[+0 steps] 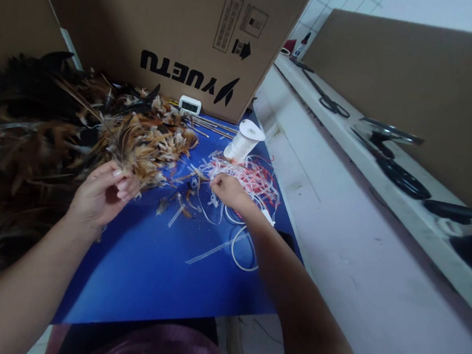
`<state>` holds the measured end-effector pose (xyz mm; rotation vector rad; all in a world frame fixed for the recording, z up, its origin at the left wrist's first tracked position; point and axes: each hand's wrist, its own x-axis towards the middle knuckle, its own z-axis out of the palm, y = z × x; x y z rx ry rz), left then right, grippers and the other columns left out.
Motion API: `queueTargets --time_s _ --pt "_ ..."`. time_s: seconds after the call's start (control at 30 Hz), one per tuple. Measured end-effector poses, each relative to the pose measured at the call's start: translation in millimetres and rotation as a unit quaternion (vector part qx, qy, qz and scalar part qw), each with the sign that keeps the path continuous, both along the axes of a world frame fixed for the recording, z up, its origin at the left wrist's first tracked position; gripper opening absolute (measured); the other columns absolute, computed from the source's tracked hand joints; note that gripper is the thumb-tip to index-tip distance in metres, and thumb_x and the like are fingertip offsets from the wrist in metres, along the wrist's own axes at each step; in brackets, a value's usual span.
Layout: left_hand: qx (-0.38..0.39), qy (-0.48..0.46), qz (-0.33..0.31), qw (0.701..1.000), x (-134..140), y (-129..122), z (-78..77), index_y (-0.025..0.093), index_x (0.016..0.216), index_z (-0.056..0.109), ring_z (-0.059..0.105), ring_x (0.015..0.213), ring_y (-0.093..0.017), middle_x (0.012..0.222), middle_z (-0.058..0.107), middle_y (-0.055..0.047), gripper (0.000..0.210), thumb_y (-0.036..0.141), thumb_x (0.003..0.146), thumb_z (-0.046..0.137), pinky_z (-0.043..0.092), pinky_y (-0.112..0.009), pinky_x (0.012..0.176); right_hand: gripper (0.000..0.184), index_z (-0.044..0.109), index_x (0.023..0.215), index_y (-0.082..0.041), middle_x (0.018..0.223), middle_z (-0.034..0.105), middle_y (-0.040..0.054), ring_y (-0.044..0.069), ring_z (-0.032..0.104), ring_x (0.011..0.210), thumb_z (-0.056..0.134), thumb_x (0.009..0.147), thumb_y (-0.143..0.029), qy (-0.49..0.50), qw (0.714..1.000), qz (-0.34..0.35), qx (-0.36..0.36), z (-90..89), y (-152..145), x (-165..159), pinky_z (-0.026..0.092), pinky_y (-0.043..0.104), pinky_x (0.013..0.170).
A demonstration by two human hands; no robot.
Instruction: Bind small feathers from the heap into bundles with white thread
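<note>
My left hand [103,193] is closed in a pinch at the front of a heap of brown and black feathers [139,140]. A brownish feather [118,146] rises from between its thumb and fingertips. To the right, my right hand [228,190] has its fingers drawn together at the near edge of a tangle of red and white strips [256,179]. What those fingers hold, if anything, is too small to make out. A white spool [244,141] stands just behind the strips.
A large cardboard box [176,21] rises behind the blue table [158,286]. Near it are a small white digital display [190,105] and several thin sticks [211,125]. A white cable loop [233,249] lies beside my right forearm. Scissors [330,104] rest on the ledge at right.
</note>
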<state>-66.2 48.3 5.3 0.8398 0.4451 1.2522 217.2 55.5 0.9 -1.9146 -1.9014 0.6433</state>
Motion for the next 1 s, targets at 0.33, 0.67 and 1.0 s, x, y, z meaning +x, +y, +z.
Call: queueTargets --time_s 0.33,0.67,1.0 --pt "0.007 -0.005 -0.009 1.0 0.2 -1.3 -1.7 0.015 0.057 0.051 0.043 0.043 -0.009 0.048 0.047 0.002 0.024 0.015 0.068 0.072 0.034 -0.021 0.042 0.005 0.053 0.068 -0.019 0.055 0.059 -0.0031 0.009 0.051 0.043 0.058 0.07 -0.017 0.327 0.939 -0.092 0.05 19.2 -5.9 19.1 0.037 0.02 0.042" --pt "0.005 -0.003 -0.014 1.0 2.4 -2.4 -1.4 0.015 0.053 0.051 0.044 0.044 -0.009 0.048 0.047 0.002 0.027 0.014 0.067 0.073 0.035 -0.021 0.042 0.012 0.07 0.085 -0.018 0.089 0.067 0.0052 0.018 0.06 0.089 0.059 0.082 -0.013 -0.03 0.988 0.074 0.134 -2.1 -7.1 -18.1 0.045 0.031 0.086" --pt "-0.002 -0.002 -0.013 1.0 2.6 -2.5 -1.8 0.015 0.056 0.052 0.043 0.045 -0.009 0.049 0.047 0.001 0.024 0.014 0.069 0.072 0.032 -0.02 0.043 0.012 0.066 0.073 -0.016 0.084 0.068 0.0076 0.019 0.061 0.084 0.057 0.079 -0.01 -0.009 0.999 0.024 0.041 -11.6 13.8 -43.9 0.045 0.03 0.079"
